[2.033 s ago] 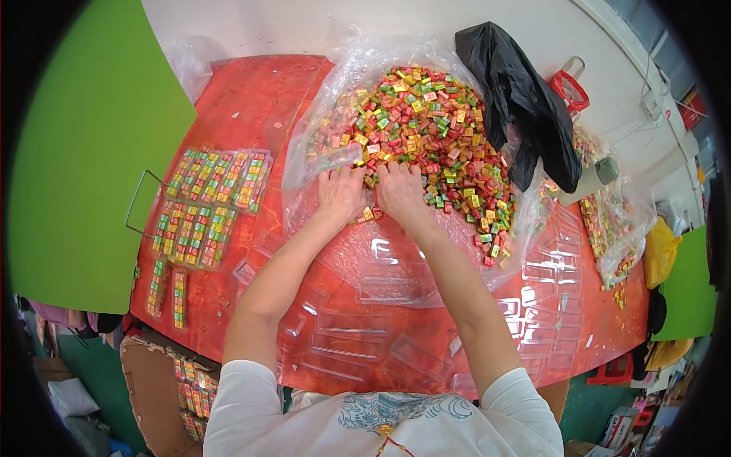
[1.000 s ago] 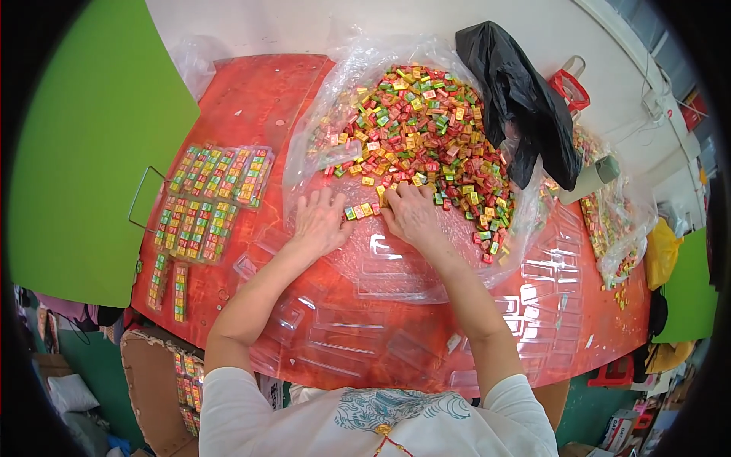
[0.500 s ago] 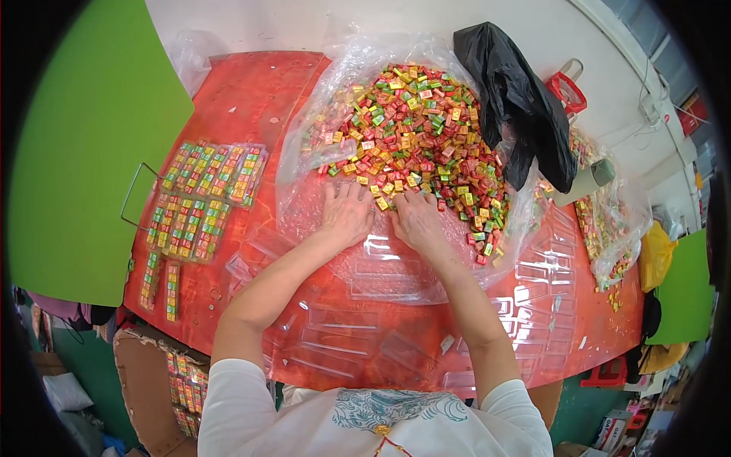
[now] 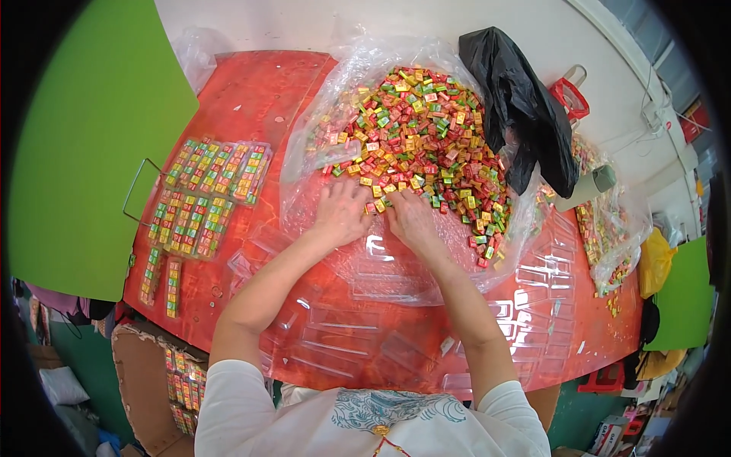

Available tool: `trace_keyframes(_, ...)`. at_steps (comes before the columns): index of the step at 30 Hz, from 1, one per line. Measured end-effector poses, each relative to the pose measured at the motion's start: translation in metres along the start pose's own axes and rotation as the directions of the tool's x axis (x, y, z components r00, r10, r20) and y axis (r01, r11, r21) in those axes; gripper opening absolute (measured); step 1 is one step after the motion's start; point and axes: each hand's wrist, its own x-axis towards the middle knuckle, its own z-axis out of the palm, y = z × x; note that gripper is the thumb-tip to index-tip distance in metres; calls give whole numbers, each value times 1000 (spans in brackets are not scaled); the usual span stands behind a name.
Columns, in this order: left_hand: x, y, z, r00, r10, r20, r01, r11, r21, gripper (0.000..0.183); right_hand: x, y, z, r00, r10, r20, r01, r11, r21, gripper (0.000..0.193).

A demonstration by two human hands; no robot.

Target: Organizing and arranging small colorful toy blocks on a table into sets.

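A heap of small wrapped candies (image 4: 426, 129) in red, yellow, green and orange lies on a spread clear plastic bag (image 4: 312, 202). My left hand (image 4: 343, 214) rests at the heap's near left edge, palm down, with its fingers stretched forward and slightly apart. Close beside it, my right hand (image 4: 412, 221) reaches in with fingers extended against the nearest candies. A few loose candies (image 4: 373, 206) sit in the gap between both hands, by the thumbs. Whether any candy is pinched under the fingertips is hidden.
Filled clear trays (image 4: 190, 225) stand at the left of the red table (image 4: 251, 99). Unfilled clear trays (image 4: 544, 297) lie at the right and along the near edge. A black plastic bag (image 4: 518, 99) borders the heap. A cardboard box (image 4: 141, 388) sits below at left.
My hands have shifted slightly, the right one a little to the left. Some candies near the thumbs have moved toward me, between the hands. The camera view has shifted slightly.
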Motion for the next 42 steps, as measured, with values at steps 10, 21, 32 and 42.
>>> trace_keyframes(10, -28, -23, -35, 946, -147, 291, 168, 985, -48, 58, 9, 4, -12, 981, -125, 151, 131, 991, -28, 35)
trace_keyframes(21, -19, 1, -13, 970, -115, 216, 135, 988, -81, 34, 9, 5, -9, 976, -112, 185, 98, 992, 78, 33)
trace_keyframes(32, -16, -4, -1, 982, -79, 170, 88, 995, -50, 24, 7, 1, -13, 965, -48, 258, 23, 995, 99, 38)
trace_keyframes(42, -18, 38, -23, 986, 44, 161, -18, 987, -159, 27, -41, 9, -56, 988, -76, 133, 60, 991, 119, 30)
